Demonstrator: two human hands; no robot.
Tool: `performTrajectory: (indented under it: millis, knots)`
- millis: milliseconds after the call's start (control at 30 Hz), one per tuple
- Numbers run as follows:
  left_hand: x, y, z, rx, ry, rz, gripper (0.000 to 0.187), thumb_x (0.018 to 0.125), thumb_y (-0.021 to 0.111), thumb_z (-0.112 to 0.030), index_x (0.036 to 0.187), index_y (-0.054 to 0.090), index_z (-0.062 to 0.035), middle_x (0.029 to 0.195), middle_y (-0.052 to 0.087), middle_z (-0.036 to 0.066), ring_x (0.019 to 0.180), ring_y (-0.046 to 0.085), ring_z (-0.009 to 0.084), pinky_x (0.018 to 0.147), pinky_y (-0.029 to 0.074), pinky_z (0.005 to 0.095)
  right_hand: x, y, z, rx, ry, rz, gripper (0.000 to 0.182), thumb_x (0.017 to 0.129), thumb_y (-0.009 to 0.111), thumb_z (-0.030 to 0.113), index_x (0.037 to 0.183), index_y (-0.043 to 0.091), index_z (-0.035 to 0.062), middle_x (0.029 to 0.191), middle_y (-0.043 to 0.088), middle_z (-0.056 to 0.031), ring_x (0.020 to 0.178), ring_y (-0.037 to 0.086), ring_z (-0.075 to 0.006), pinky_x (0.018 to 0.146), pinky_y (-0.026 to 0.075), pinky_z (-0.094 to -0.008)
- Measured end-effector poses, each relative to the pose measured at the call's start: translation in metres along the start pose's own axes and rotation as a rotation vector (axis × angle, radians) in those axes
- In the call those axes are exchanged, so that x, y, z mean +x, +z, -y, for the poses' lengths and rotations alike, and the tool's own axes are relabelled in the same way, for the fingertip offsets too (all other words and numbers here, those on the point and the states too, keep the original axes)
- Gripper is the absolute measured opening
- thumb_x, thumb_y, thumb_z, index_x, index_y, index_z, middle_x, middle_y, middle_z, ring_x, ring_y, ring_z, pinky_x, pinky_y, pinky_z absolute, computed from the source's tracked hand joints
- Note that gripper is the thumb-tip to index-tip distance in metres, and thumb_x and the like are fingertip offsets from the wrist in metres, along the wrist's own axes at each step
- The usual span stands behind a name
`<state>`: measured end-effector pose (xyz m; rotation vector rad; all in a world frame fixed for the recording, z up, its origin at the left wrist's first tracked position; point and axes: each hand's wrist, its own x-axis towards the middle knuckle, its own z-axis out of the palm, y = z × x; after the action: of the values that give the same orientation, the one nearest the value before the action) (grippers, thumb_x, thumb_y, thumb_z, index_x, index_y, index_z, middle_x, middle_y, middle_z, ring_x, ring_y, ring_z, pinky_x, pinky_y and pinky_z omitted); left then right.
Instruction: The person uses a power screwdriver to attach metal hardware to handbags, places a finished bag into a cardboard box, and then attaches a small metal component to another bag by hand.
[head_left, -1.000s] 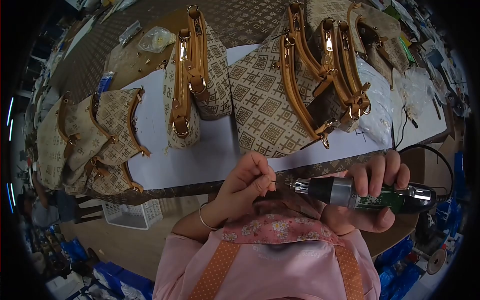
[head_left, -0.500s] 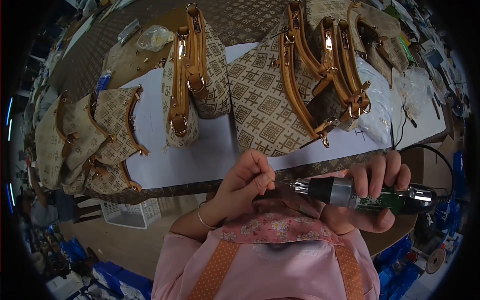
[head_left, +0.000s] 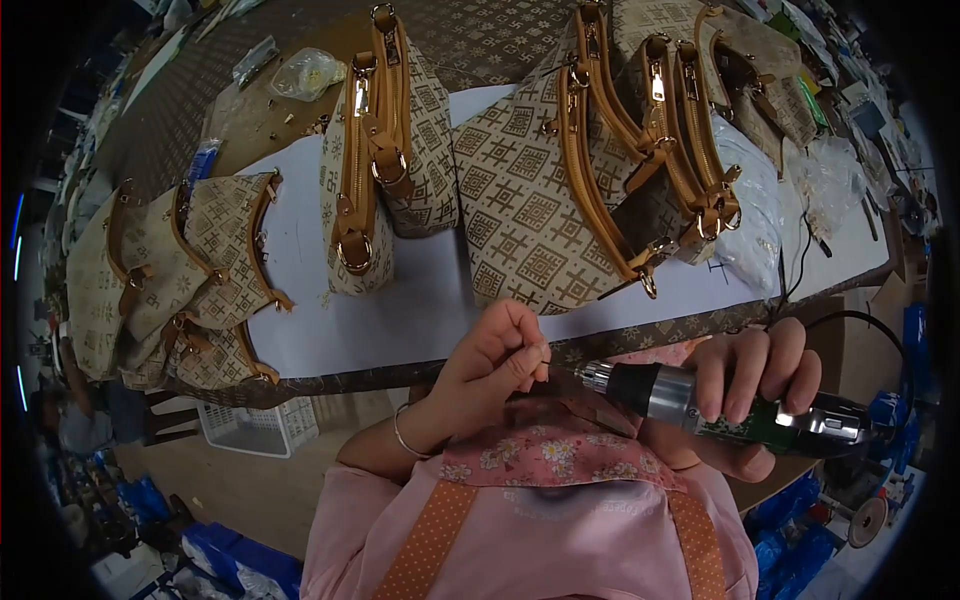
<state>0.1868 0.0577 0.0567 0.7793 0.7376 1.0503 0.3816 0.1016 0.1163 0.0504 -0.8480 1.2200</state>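
My right hand (head_left: pixel 745 375) grips an electric screwdriver (head_left: pixel 720 408) with a silver collar and green body, its tip pointing left. My left hand (head_left: pixel 495 360) has its fingers pinched on a small part, too small to identify, held right at the screwdriver's bit (head_left: pixel 570 370). Both hands hover just below the table's near edge (head_left: pixel 420 372), over my lap. A bracelet circles my left wrist (head_left: pixel 405 435).
Several beige patterned handbags with tan leather trim stand on white paper (head_left: pixel 400 310) on the table: a large one (head_left: pixel 540 200), a narrow one (head_left: pixel 375 160), a pile at left (head_left: pixel 180 280). Plastic bags (head_left: pixel 310 72) lie behind. A power cord (head_left: pixel 850 320) loops at right. A white basket (head_left: pixel 262 428) sits on the floor.
The screwdriver's rear end has dipped lower and the tool tilts more, its tip still at my left fingers. My left hand has stayed almost in place.
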Motion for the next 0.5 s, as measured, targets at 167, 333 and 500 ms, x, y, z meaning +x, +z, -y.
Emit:
performTrajectory:
  millis: [167, 333, 500]
  knots:
    - [0.000, 0.003, -0.003, 0.184, 0.077, 0.018, 0.006, 0.092, 0.043, -0.008, 0.097, 0.039, -0.0065, 0.084, 0.049, 0.000, 0.069, 0.044, 0.0037, 0.061, 0.038, 0.0173, 0.001, 0.003, -0.001, 0.010, 0.003, -0.049, 0.039, 0.059, 0.074, 0.000, 0.084, 0.046, 0.0108, 0.082, 0.039, -0.0012, 0.066, 0.054, -0.0142, 0.051, 0.051, -0.0276]
    - [0.010, -0.004, -0.007, 0.489, 0.306, -0.105, 0.027, 0.087, 0.050, -0.003, 0.111, 0.038, -0.0007, 0.091, 0.048, 0.005, 0.069, 0.046, 0.0076, 0.061, 0.040, 0.0196, 0.001, 0.004, -0.002, 0.034, -0.068, -0.104, 0.041, 0.056, 0.072, -0.003, 0.084, 0.045, 0.0108, 0.080, 0.039, -0.0007, 0.063, 0.052, -0.0136, 0.050, 0.050, -0.0271]
    - [0.025, -0.034, -0.023, 0.980, 0.702, -0.580, 0.056, 0.081, 0.059, -0.003, 0.126, 0.028, 0.0029, 0.093, 0.048, 0.008, 0.068, 0.047, 0.0111, 0.059, 0.041, 0.0202, 0.003, 0.004, 0.002, 0.045, -0.089, -0.125, 0.041, 0.054, 0.070, -0.003, 0.084, 0.045, 0.0103, 0.080, 0.039, -0.0007, 0.062, 0.052, -0.0141, 0.049, 0.050, -0.0275]
